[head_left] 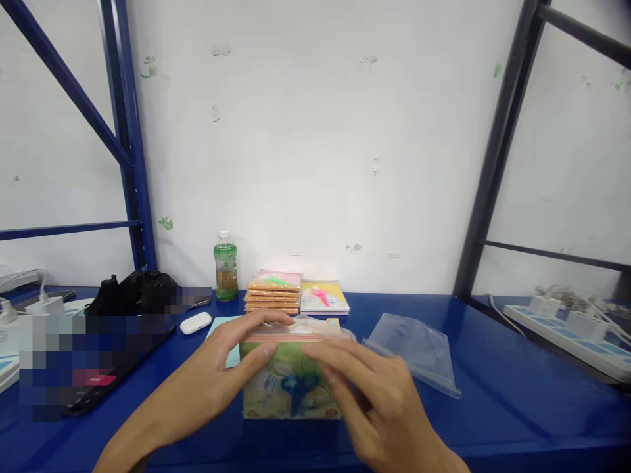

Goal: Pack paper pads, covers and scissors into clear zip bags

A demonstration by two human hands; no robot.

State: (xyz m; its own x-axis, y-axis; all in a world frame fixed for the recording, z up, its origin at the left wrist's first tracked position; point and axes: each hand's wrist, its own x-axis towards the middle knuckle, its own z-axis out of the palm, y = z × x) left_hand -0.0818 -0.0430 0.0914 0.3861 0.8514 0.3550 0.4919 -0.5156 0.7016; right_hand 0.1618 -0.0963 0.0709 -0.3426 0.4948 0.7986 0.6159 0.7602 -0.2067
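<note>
A clear zip bag [256,334] with a red-edged closing strip stands in front of me. Through it shows a green picture booklet [261,401] and a pair of blue scissors [298,387]. My left hand [227,361] has its thumb at the bag's upper front left, with the fingers reaching over behind the strip. At the upper right, my right hand [377,394] presses its bent fingers against the bag near the strip. Part of the right fingertips is hidden. Just beyond the right hand, another clear zip bag [414,348] lies flat on the table.
Behind the bag lie a stack of orange packs [273,299] and a yellow booklet with pink scissors [321,297]. A green-labelled bottle [225,269], white case [196,323] and black bag [135,292] are leftward. Power strips [566,325] occupy both sides of the blue table [503,401].
</note>
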